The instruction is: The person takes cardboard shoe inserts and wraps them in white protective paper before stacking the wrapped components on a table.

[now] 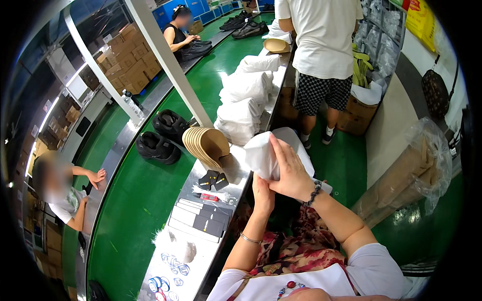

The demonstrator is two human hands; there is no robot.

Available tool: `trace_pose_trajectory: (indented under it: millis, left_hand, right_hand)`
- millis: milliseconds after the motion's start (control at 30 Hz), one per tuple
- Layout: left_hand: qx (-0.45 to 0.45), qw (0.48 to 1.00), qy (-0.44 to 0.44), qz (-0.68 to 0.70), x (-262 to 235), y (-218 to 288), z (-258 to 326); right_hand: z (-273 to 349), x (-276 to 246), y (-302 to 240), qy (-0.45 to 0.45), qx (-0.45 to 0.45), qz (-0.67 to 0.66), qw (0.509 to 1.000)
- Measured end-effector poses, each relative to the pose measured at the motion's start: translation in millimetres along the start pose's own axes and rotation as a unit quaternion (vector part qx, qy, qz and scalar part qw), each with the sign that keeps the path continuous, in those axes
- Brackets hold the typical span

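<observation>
Between my two hands, above the bench edge, is a folded white paper bundle (pixel 260 153). My left hand (pixel 263 194) supports it from below, its fingers mostly hidden. My right hand (pixel 291 173) presses along the bundle's right side with its fingers extended over it. Just left of my hands, a row of nested tan cardboard shoe inserts (pixel 203 143) lies on the metal bench (pixel 236 175). White paper bundles (pixel 238 120) are piled farther along the bench.
Nearer on the bench lie black tags (pixel 213 179), a red cutter (pixel 209 197), dark cards (pixel 208 220) and round stickers (pixel 159 287). Black shoes (pixel 156 148) sit on the green conveyor (pixel 135 205). A co-worker (pixel 321 40) stands ahead; a plastic-wrapped cardboard bundle (pixel 401 175) leans at right.
</observation>
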State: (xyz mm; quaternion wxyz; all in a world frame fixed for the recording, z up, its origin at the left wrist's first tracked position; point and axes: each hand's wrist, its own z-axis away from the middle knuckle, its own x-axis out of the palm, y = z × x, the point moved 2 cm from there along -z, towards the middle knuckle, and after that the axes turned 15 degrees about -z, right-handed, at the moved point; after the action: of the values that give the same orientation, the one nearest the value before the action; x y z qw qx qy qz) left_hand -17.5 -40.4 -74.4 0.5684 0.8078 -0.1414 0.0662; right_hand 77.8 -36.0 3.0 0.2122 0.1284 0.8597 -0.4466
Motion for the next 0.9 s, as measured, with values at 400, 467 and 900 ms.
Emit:
trace_pose_trajectory:
  millis: [400, 467, 900]
  left_hand:
    - [0.032, 0.989, 0.141, -0.032, -15.4, -4.8, 12.6]
    - [-0.007, 0.990, 0.138, -0.039, -20.4, -5.0, 12.7]
    - [-0.126, 0.977, -0.010, 0.173, -34.3, -1.1, 19.8]
  right_hand:
    - [-3.9, 0.6, 31.3, -0.126, 0.029, -0.290, 0.948]
    - [-0.6, 3.2, 31.0, -0.129, 0.086, -0.374, 0.914]
    - [9.0, 10.3, 26.2, -0.015, 0.254, -0.690, 0.678]
